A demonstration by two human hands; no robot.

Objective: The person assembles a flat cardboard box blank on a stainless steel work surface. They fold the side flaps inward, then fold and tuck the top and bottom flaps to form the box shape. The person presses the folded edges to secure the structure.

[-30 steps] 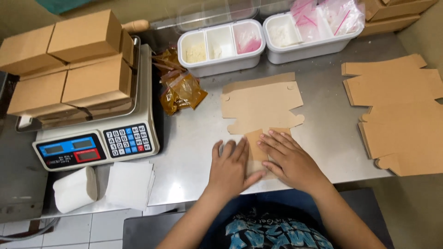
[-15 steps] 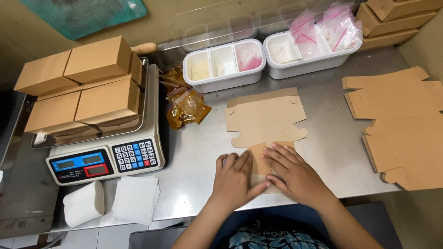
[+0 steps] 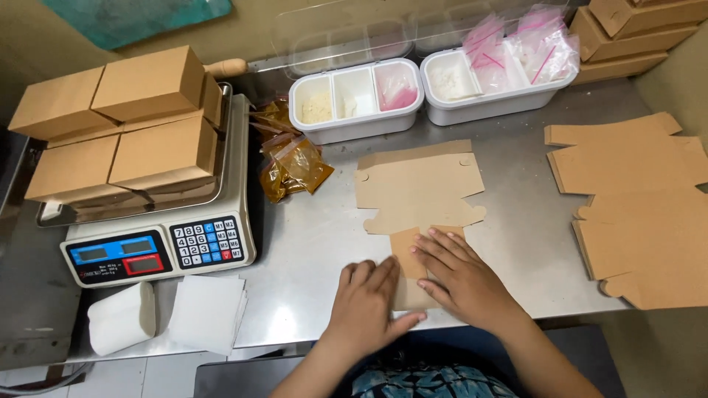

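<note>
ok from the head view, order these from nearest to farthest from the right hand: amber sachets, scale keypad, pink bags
From the right hand:
1. Amber sachets, up and to the left on the table.
2. Scale keypad, far left, a bit farther than the sachets.
3. Pink bags, at the back in the right white tray.

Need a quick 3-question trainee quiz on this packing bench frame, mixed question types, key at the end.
1. True or false: both hands press on the flat cardboard blank lying on the metal table.
2. What sits on the weighing scale? A) folded brown boxes B) pink bags C) white paper
3. Fill in: the stack of unfolded blanks lies to the person's ____.

Key
1. True: the left hand and right hand lie flat on the blank's near flap.
2. A: the folded brown boxes are piled on the scale's pan.
3. Right.
</note>
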